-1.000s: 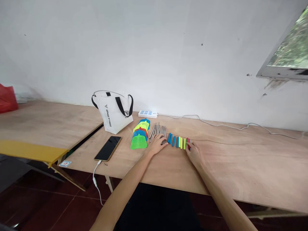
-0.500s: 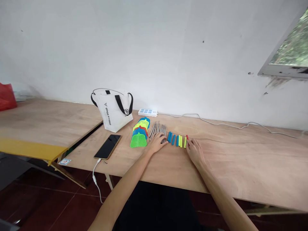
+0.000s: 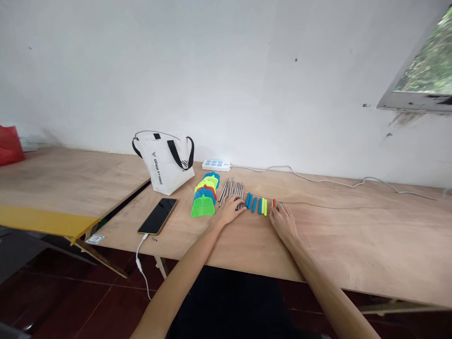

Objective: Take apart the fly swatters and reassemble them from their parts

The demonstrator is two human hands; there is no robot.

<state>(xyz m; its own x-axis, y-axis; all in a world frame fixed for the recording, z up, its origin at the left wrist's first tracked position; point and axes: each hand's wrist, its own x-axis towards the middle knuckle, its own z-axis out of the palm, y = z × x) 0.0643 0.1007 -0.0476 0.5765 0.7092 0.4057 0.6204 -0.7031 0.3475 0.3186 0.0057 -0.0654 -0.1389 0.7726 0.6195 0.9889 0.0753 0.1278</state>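
My left hand [image 3: 230, 210] rests over the lower ends of several thin metal rods [image 3: 231, 187], fingers apart; its fingertips come close to the blue stick-like handles [image 3: 248, 200]. To their right lie yellow handles [image 3: 264, 206], side by side. My right hand [image 3: 283, 221] has its fingers bent down on a red handle [image 3: 274, 203], with bits of green and blue ones showing at the fingertips; the hand hides most of these. Left of the rods, fly swatter heads in green [image 3: 203, 207], blue, red and yellow overlap in a row.
A phone [image 3: 157, 216] on a white cable lies at the left front. Behind it stands a white bag [image 3: 167, 172] with black handles. A power strip [image 3: 216, 165] sits by the wall, its cord running right. Another table [image 3: 70, 174] adjoins at left, across a gap.
My right hand has shifted slightly left and now covers the yellow handle nearest it. Green and blue handle ends show beside the red one. My left hand stays in place.
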